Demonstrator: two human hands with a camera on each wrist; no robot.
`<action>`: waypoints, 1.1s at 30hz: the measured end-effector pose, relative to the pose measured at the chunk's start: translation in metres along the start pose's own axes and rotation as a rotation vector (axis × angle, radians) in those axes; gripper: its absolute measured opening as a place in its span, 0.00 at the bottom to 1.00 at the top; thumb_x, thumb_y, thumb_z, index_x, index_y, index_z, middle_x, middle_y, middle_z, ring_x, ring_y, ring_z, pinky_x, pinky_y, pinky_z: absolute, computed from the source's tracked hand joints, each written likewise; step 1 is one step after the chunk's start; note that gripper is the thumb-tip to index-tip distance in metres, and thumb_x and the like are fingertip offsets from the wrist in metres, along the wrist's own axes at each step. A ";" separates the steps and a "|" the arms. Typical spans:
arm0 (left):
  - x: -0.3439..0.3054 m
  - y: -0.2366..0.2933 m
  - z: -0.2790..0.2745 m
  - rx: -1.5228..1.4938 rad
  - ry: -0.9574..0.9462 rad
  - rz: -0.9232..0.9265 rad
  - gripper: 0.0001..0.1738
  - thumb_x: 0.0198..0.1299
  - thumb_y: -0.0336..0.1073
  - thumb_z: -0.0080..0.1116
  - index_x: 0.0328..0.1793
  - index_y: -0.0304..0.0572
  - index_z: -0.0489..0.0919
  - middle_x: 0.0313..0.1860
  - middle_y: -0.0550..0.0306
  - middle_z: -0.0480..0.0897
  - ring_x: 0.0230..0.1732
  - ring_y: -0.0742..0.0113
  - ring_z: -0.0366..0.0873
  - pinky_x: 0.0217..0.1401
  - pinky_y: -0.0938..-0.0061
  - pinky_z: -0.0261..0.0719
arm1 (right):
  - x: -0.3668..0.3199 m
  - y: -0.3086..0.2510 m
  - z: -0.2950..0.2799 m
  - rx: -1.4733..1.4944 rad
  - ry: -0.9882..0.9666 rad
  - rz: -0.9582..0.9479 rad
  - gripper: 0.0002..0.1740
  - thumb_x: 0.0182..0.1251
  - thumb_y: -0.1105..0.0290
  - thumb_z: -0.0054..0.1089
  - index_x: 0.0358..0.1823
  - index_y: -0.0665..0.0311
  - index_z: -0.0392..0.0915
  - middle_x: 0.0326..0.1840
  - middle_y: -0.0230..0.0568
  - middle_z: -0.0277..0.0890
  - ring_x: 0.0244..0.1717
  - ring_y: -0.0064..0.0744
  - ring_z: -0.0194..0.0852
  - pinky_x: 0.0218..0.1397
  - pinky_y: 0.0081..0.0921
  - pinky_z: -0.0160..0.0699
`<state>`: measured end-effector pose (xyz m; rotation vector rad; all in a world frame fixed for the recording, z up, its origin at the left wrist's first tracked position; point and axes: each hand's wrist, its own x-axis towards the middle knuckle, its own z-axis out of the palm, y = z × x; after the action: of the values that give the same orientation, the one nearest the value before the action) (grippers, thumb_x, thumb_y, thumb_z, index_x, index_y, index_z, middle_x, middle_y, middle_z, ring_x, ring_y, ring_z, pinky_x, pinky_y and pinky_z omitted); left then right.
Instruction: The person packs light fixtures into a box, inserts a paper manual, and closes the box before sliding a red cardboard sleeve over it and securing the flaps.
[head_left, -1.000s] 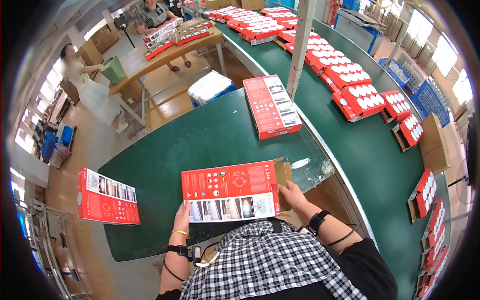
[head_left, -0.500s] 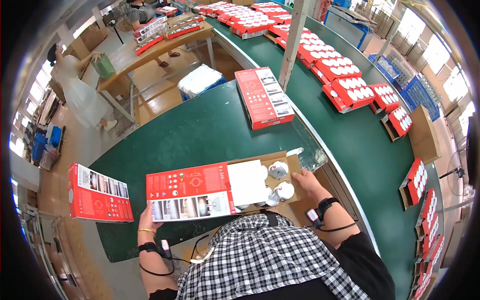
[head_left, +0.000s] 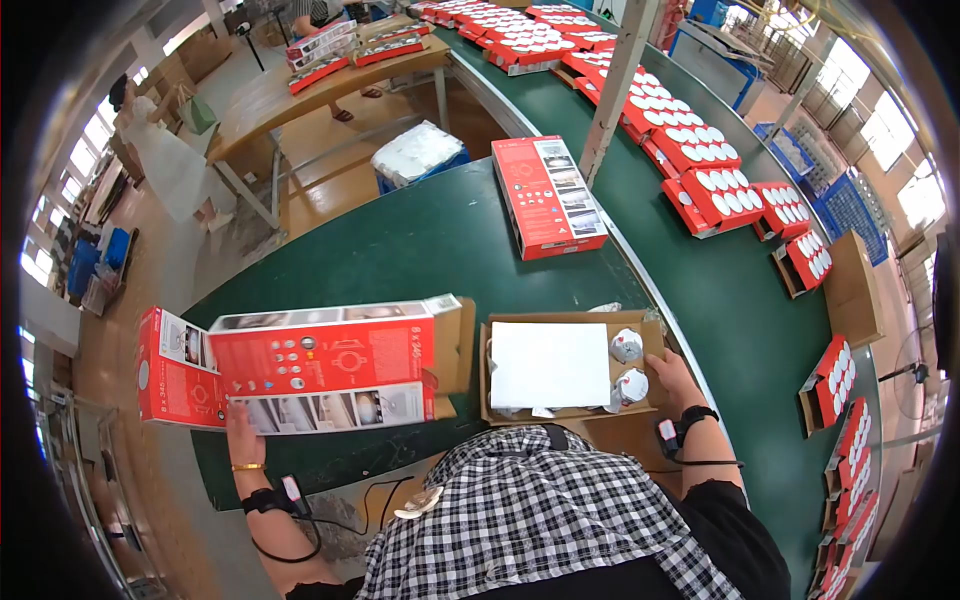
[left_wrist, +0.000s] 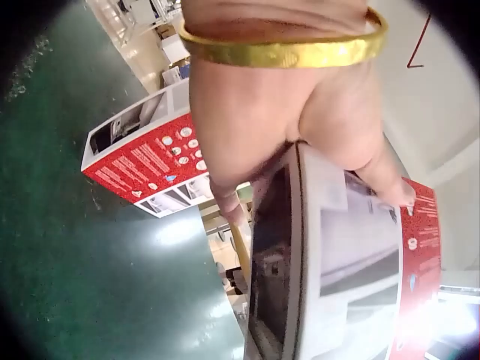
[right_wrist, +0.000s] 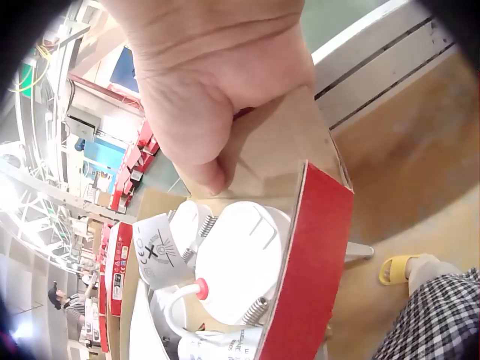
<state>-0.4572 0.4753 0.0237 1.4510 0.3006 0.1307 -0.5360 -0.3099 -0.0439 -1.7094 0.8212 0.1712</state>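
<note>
My left hand (head_left: 243, 438) grips the near left edge of a red printed cardboard box (head_left: 320, 355), thumb on one face and fingers round the other in the left wrist view. Brown flaps stand open at the box's right end. Just right of them, apart from the box, is an open cardboard tray (head_left: 485, 385). My right hand (head_left: 678, 380) holds the tray's right end wall, thumb inside it in the right wrist view. A white sheet (head_left: 548, 365) covers most of the tray. Round white light fittings (right_wrist: 244, 259) with springs and a cable show beside the sheet.
One red box (head_left: 165, 370) stands at the table's left edge, another (head_left: 550, 195) lies at the back right. Beyond a metal post (head_left: 615, 95), a green conveyor (head_left: 640, 220) carries several red trays of round white lights. A person (head_left: 165, 150) is at far left.
The tray has come out of the red box's right end and now sits apart from it. My left hand moved left with the box, my right hand moved right with the tray.
</note>
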 end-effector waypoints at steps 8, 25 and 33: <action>-0.041 -0.009 0.011 0.602 -0.118 0.325 0.31 0.56 0.20 0.63 0.66 0.48 0.70 0.79 0.45 0.62 0.79 0.52 0.61 0.79 0.59 0.61 | -0.010 -0.001 0.001 0.016 0.012 0.057 0.20 0.74 0.66 0.56 0.62 0.68 0.73 0.52 0.42 0.83 0.50 0.33 0.81 0.54 0.31 0.79; -0.063 -0.034 0.238 1.399 -0.495 0.535 0.36 0.54 0.44 0.72 0.71 0.64 0.73 0.77 0.46 0.63 0.79 0.43 0.56 0.78 0.43 0.52 | -0.021 0.026 0.001 0.410 -0.120 0.209 0.27 0.75 0.65 0.54 0.73 0.57 0.64 0.66 0.44 0.73 0.63 0.42 0.75 0.61 0.47 0.80; -0.067 -0.026 0.349 0.986 -0.935 0.719 0.37 0.52 0.43 0.72 0.70 0.47 0.74 0.73 0.51 0.70 0.77 0.48 0.60 0.78 0.45 0.56 | -0.019 0.008 -0.014 0.378 -0.153 0.282 0.27 0.79 0.60 0.48 0.74 0.59 0.63 0.67 0.44 0.73 0.64 0.41 0.75 0.63 0.44 0.79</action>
<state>-0.4264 0.1204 0.0376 2.3479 -1.0789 -0.1568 -0.5588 -0.3147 -0.0358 -1.2088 0.9130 0.3139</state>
